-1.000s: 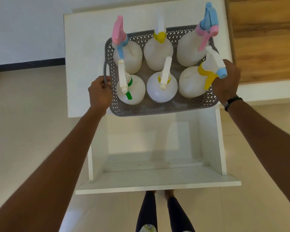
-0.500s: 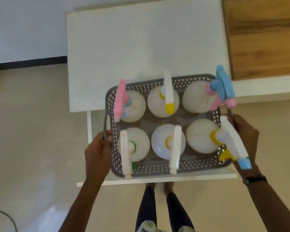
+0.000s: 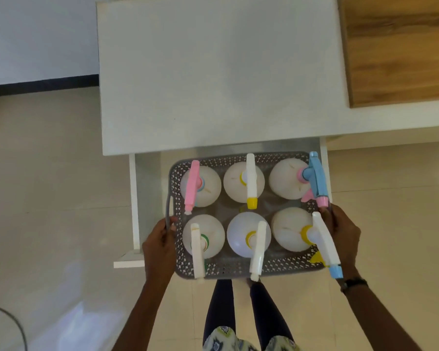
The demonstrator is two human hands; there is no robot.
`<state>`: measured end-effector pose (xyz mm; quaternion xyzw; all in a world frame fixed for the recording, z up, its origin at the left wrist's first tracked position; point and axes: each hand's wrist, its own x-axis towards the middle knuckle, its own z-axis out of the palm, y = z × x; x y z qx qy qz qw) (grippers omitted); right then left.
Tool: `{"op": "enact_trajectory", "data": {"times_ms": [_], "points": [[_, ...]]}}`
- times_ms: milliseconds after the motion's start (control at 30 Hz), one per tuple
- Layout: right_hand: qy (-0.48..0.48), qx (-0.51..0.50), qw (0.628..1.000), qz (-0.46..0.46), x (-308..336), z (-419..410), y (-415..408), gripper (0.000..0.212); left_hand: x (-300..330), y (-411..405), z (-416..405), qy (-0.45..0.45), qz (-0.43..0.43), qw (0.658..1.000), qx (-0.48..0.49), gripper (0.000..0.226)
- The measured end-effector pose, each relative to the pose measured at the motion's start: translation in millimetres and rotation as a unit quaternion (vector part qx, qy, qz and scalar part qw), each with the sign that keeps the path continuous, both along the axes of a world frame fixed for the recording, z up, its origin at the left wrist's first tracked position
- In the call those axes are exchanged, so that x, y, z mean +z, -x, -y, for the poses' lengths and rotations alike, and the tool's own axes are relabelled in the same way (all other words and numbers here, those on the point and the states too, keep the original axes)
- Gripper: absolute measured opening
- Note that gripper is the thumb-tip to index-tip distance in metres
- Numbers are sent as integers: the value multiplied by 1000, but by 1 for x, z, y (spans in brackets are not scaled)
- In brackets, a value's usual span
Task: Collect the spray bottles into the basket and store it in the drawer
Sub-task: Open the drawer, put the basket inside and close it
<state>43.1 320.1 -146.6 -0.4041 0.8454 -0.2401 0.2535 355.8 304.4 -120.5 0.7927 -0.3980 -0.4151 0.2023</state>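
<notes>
L hand closed round the grey handle on the basket's left side; R hand gripping its right rim, black band on that wrist. Basket held level over the open white drawer, near edge overhanging the drawer front; can't tell if it's touching the bottom. Six white spray bottles upright inside, 2 rows of 3: back row pink, yellow-tip, blue/pink triggers; front row white ones w/ green or yellow collars. White bench above the drawer.
</notes>
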Motion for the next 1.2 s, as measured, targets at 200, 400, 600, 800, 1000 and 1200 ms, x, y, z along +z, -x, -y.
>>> {"op": "enact_trajectory", "data": {"times_ms": [200, 400, 600, 800, 1000, 1200], "points": [[25, 0, 1000, 12, -44, 20, 2, 23, -40, 1, 23, -13, 19, 1000, -6, 19], [-13, 8, 999, 43, -96, 25, 3, 23, -89, 2, 31, -59, 1, 998, 25, 22], [-48, 3, 999, 26, -145, 32, 0, 26, -138, -1, 36, -99, -5, 993, 69, 21], [-35, 12, 999, 24, -172, 43, -5, 26, -170, -4, 45, -90, 27, 993, 66, 23], [-20, 3, 999, 35, -187, 46, -9, 25, -190, -5, 56, -96, 38, 992, 75, 25], [-5, 7, 999, 44, -197, 48, -10, 24, -200, -11, 61, -94, 48, 994, 38, 28]]}}
